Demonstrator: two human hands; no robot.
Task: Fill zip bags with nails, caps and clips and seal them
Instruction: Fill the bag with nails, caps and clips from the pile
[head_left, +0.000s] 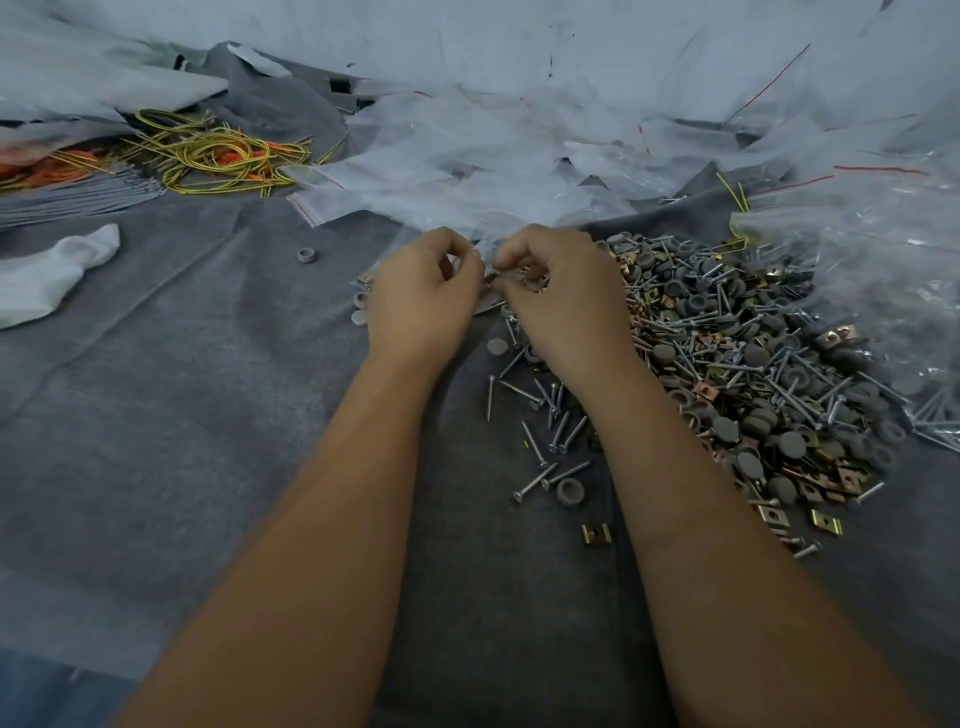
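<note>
Zip bag sits between both hands at centre of grey cloth; left hand and right hand pinch it with curled fingers; hardware pile just right; empty bags behind.

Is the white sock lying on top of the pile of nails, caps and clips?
No, the white sock lies alone on the grey cloth at the far left, well apart from the pile at the right.
</note>
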